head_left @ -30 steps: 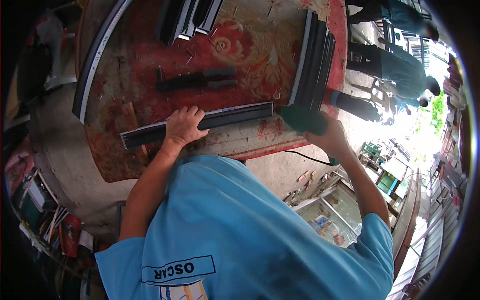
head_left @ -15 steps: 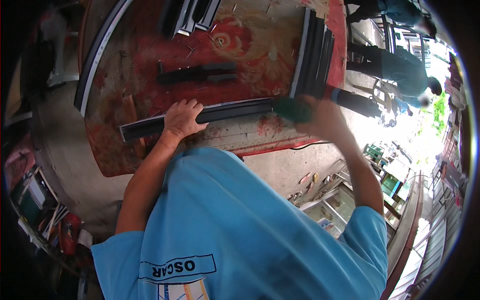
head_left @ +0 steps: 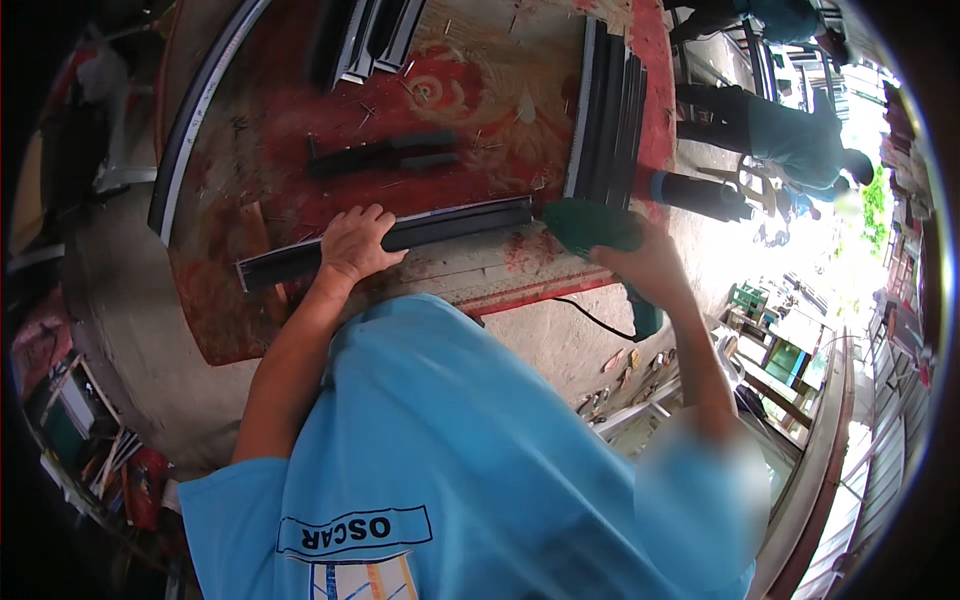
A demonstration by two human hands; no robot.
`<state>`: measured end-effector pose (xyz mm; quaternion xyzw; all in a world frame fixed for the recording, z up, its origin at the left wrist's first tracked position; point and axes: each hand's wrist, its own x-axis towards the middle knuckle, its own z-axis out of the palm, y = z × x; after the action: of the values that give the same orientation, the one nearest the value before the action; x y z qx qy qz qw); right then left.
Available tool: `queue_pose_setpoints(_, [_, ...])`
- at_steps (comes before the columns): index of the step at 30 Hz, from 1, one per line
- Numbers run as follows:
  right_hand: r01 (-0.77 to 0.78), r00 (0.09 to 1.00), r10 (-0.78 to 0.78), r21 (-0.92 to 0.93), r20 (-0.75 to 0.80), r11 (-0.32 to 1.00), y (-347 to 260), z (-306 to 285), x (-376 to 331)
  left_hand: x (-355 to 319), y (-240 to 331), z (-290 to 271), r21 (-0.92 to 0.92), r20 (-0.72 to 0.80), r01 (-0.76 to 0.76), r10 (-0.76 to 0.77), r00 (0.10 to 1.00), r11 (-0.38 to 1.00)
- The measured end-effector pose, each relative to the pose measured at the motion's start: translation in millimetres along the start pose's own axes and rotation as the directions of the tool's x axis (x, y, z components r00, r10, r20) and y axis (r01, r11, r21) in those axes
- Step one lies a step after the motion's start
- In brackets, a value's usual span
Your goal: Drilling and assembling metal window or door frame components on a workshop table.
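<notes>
A dark, light-edged profile strip [head_left: 455, 226] lies along the near edge of the worktable. My left hand [head_left: 358, 243] is wrapped over its middle and presses it against the tabletop. In my right hand [head_left: 650, 265] is a green corded power drill [head_left: 592, 226], its front end pointing left at the strip's right end. Whether the drill's tip touches the strip I cannot tell. The drill's handle hangs below my right hand, with a black cord [head_left: 597, 320] running from it to the table edge.
The worktable [head_left: 215, 310] has a worn red patterned top with scattered screws or nails. More dark profiles [head_left: 605, 120] are stacked at the right, others [head_left: 375, 40] lie at the far side. A long curved-looking strip [head_left: 195, 115] runs along the left. People [head_left: 790, 140] stand at the far right.
The drill, blurred before, now shows clearly, with its handle and cord in view. My right hand sits slightly lower. My left hand keeps its grip on the strip.
</notes>
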<state>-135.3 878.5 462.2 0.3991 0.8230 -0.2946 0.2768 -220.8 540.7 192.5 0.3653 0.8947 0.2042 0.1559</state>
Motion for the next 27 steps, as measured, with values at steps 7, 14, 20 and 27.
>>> queue_pose_setpoints(7, [0.175,0.982,-0.174,0.008,-0.077,0.984,45,3,-9,2,0,1,0.015,0.010,0.006,-0.007,1.000,1.000])
queue_pose_setpoints(14, [0.193,0.977,-0.193,-0.004,-0.088,0.981,57,17,-3,1,-1,3,0.026,-0.022,-0.022,0.023,0.999,0.999])
queue_pose_setpoints(20, [0.204,0.974,-0.207,-0.037,-0.097,0.978,58,16,2,1,-1,4,0.034,-0.024,-0.014,0.015,1.000,0.999])
queue_pose_setpoints(27, [0.184,0.980,-0.185,-0.017,-0.068,0.983,53,14,2,1,0,3,0.029,-0.027,-0.014,0.015,1.000,0.999])
